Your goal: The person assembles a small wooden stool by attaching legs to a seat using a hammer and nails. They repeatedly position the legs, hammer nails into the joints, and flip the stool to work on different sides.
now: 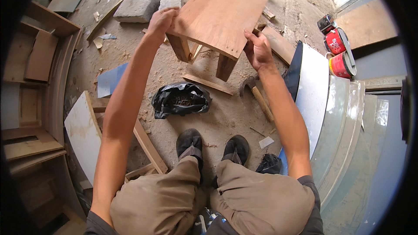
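A small wooden stool [217, 15] with a flat reddish-brown top is in front of me, its near legs showing below the top. My left hand [163, 21] is closed on the near left corner, fingers partly hidden by the wood. On the right, my right hand [258, 50] grips the edge close to the near right corner, thumb along the top. Small nail or screw heads dot the near right edge. Below the stool lie a thin wooden strip [208, 84] and a hammer [262, 103] with a wooden handle. A black plastic bag [180, 100] holding small metal fasteners sits nearer my feet.
Concrete blocks [137, 7] lie at the far left. Wooden cabinet frames [65, 74] line the left side. Paint cans [342, 64], a curved white panel [311, 78] and glass sheets [344, 117] are at the right. Wood scraps and shavings litter the floor.
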`<state>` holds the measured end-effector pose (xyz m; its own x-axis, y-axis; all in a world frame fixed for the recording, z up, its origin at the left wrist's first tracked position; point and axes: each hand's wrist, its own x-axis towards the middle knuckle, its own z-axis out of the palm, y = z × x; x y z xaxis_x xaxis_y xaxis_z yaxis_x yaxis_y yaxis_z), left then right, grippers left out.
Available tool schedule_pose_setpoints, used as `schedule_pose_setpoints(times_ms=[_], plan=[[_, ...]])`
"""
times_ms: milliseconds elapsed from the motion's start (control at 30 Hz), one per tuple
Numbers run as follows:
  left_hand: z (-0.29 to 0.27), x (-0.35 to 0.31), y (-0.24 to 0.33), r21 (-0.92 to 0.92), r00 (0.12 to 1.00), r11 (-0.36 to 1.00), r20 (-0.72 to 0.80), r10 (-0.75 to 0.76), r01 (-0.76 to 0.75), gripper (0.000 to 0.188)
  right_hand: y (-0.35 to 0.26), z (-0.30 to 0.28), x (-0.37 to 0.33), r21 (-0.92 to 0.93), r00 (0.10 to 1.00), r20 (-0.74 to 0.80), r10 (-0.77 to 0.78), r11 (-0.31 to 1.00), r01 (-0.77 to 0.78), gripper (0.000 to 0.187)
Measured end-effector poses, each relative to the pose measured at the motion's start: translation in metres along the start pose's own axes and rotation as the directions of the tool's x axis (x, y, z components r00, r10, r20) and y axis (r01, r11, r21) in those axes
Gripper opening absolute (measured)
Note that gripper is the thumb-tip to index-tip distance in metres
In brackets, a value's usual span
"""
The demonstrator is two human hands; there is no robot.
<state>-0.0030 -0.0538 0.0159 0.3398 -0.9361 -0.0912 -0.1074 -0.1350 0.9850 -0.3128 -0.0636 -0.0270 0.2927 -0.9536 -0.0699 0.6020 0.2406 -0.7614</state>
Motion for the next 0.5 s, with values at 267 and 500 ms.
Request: schedule_pose_setpoints(times_ms=[267,500], plan=[[0.021,-0.051,-0.018,-0.328,0.923,0.942,-0.335,-0.188,0.072,0.049,0.034,0.041,-0.034,0.154,0.972,-0.142,-0.187,0.966,0.208,0.056],[0.063,-0.072,-0.04,-0.403,0.988,0.902,0.04,-0.15,0.153,0.047,0.062,0.062,-0.038,-0.019,0.965,-0.008,-0.261,0.965,0.261,0.052]])
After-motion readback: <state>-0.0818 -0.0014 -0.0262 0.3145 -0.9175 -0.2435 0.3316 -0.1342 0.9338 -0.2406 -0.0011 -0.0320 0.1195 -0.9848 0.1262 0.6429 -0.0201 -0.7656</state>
